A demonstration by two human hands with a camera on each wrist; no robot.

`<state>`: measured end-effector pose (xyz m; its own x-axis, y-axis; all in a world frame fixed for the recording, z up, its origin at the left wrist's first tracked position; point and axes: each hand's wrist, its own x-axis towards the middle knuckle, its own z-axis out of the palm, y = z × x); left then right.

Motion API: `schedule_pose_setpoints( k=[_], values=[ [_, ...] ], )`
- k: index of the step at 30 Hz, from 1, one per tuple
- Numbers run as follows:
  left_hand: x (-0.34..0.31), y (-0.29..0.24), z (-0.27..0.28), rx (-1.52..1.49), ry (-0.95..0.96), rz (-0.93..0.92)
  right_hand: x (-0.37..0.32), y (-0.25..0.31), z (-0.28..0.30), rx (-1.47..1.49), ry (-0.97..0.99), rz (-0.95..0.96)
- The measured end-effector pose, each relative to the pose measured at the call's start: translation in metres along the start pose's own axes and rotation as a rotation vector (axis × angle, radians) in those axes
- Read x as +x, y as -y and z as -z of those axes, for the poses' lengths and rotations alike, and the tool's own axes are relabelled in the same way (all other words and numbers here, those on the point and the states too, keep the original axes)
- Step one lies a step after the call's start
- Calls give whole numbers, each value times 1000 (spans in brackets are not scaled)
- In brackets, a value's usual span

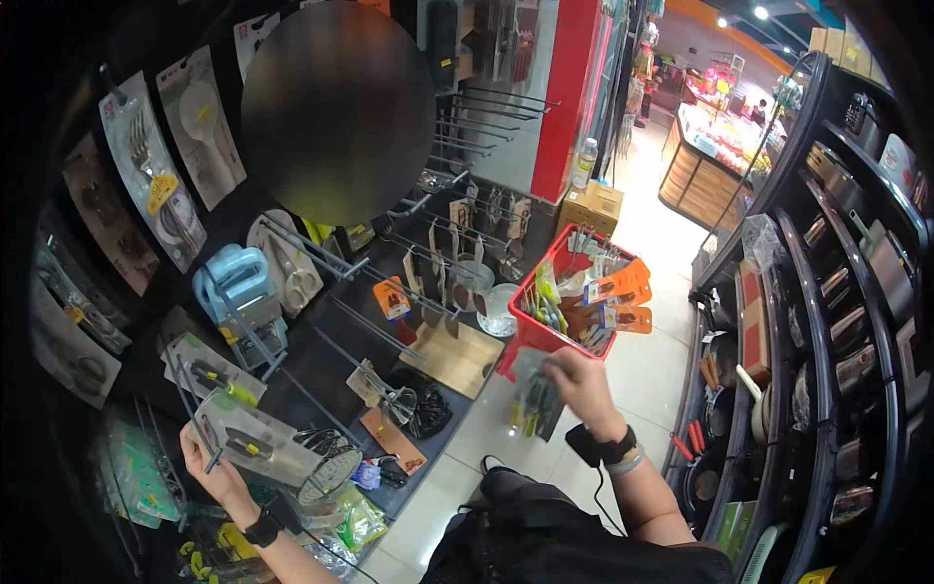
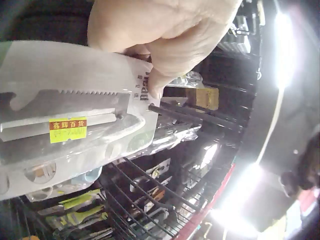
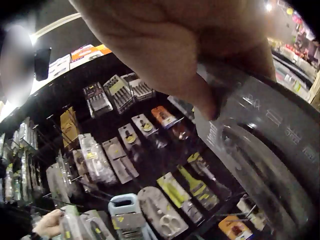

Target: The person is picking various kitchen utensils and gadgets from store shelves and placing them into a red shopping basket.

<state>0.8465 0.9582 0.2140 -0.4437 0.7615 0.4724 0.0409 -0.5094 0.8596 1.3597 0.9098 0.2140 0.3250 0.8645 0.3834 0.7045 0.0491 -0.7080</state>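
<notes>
As the left hand [image 1: 216, 477] pinches a carded utensil [image 1: 261, 436] slanting toward lower right, the right hand [image 1: 587, 389], nearer the red basket [image 1: 540, 336] above, grips a dark package [image 1: 531, 401].

left hand [image 1: 212, 469] out to the left, pinching, left forearm [image 1: 300, 561] reaching up-left in the head view. right hand [image 1: 582, 384] in front of the body, gripping, right forearm [image 1: 647, 498] angled up and inward. forearms bare, hands well apart.
</notes>
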Motion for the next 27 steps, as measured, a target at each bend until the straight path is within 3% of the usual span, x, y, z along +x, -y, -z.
schedule_pose_setpoints(
  k=[6, 8, 13, 18, 20, 24, 27],
  values=[
    [-45, -34, -18, -73, -70, 54, 46, -95, 50, -274, -401, -49],
    [-50, -36, -20, -123, -73, 33, 62, -89, 70, -331, -450, -119],
    [-63, -32, -23, -94, -146, 61, 111, -149, 78, -221, -638, -84],
    [-99, -39, -55, 84, -158, 120, 139, -218, 48, -220, -619, -229],
    [-114, -37, -63, 195, -138, 175, 138, -248, 27, -197, -684, -187],
    [-133, -52, -112, 323, -123, 207, 124, -288, -4, -210, -622, -350],
    [-137, -58, -150, 340, -9, 269, 113, -313, -21, -139, -612, -387]
  ],
)
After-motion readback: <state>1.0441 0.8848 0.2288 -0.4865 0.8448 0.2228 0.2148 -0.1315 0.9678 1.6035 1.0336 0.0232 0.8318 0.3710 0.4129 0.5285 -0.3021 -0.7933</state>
